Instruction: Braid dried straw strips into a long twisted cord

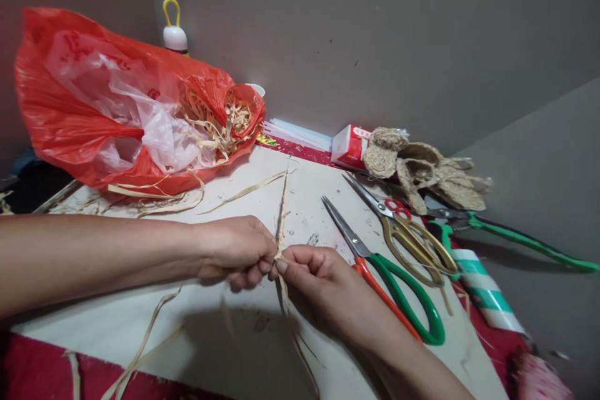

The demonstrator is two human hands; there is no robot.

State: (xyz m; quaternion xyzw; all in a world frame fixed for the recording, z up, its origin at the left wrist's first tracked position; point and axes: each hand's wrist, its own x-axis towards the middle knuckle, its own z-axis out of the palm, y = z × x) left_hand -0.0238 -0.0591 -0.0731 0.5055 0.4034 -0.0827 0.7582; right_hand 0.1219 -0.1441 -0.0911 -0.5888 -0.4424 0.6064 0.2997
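My left hand and my right hand meet at the middle of a white board, both pinched shut on a thin twisted straw strand. The strand runs from my fingertips away toward the far edge of the board, and loose ends hang below my hands. A red plastic bag full of pale straw strips lies at the back left.
Green-handled scissors and gold-handled scissors lie right of my right hand. Woven straw pieces, a small red-and-white box, a green-white roll and green-handled pliers sit at the right. A white bottle stands behind the bag.
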